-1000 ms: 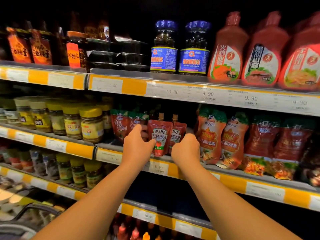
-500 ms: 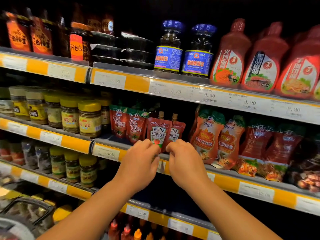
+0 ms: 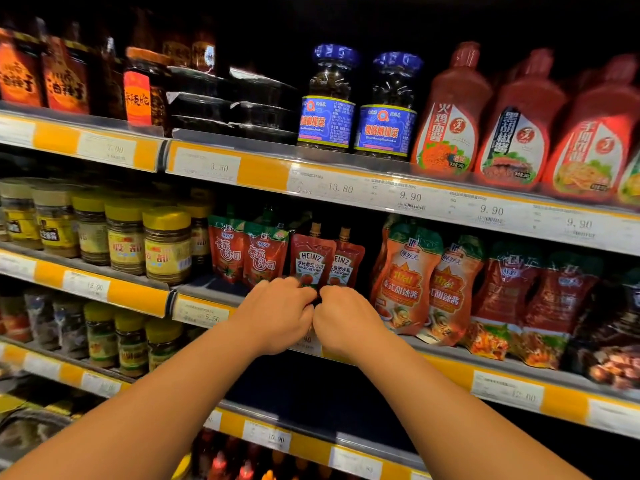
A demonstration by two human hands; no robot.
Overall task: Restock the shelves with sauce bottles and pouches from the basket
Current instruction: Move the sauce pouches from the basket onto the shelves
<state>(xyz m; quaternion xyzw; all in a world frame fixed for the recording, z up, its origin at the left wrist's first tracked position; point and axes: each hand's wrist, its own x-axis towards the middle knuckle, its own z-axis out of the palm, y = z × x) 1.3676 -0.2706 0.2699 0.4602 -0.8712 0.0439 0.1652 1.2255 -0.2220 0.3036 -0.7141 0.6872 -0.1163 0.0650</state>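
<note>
Nearest the camera, our two bare forearms reached up from the bottom edge toward the middle shelf (image 3: 446, 370). Our left hand (image 3: 277, 317) and right hand (image 3: 346, 322) met knuckle to knuckle at that shelf's front rail, both with fingers curled at the foot of the front Heinz ketchup pouch (image 3: 310, 259). The fingertips were hidden behind the knuckles, so we could not tell whether either hand actually pinched the pouch or merely touched it. That pouch stood upright at the shelf's front edge, with a second Heinz pouch (image 3: 346, 259) just behind and to its right. Left of them stood two red tomato sauce pouches (image 3: 249, 252), and farther left a row of yellow-lidded jars (image 3: 166, 245). Right of the Heinz pair leaned orange Thai sweet chili sauce pouches (image 3: 403, 282), then darker red pouches (image 3: 540, 296), blurred. Down at the far left corner, part of what might have been the basket (image 3: 31, 427) showed, too blurred to be sure. Farther up, the top shelf carried two blue-lidded jars (image 3: 358, 105) and, to their right, red squeeze bottles (image 3: 519, 126).
</note>
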